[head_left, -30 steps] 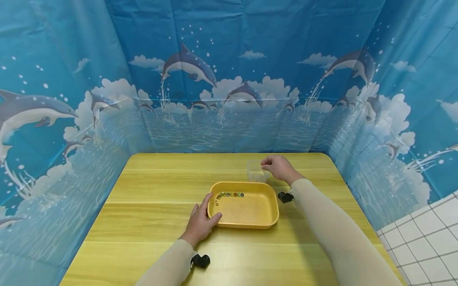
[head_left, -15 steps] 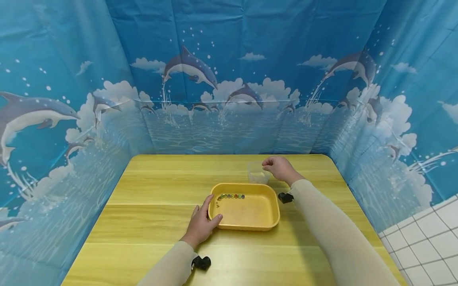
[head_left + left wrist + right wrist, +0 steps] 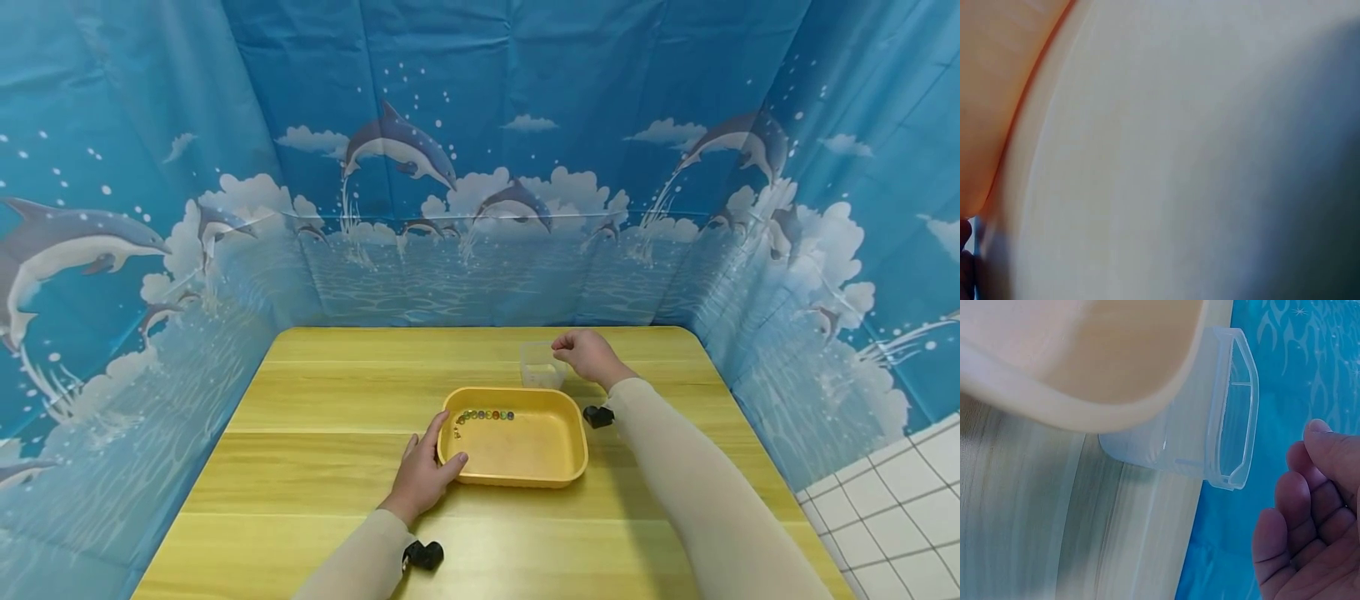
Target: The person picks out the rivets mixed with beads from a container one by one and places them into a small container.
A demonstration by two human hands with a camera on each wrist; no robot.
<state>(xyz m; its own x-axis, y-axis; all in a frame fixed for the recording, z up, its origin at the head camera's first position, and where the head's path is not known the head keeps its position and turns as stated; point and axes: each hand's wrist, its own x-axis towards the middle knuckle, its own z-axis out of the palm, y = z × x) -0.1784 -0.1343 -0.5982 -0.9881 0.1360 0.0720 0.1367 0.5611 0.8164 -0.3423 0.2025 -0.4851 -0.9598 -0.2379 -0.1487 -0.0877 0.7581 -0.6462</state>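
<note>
The right hand point(image 3: 588, 357) hangs above the right side of a clear plastic container point(image 3: 542, 377), right of the frame's middle; in the right wrist view its curled fingers stand apart from the rim, thumb tip close to the index finger. I can't tell whether anything is pinched there. The left hand point(image 3: 420, 479), lower and left, grips the left end of a yellow tray point(image 3: 517, 450), thumb over the near rim and fingers along the left side. In the tray's upper left, colourful glass beads point(image 3: 488, 415) run in a row, bending downward at its left end. The container stands just behind the tray. Beneath it all is a wood-grain table point(image 3: 322, 450); beyond hangs a blue dolphin-print curtain point(image 3: 510, 275), with white tiles point(image 3: 892, 517) at lower right.
</note>
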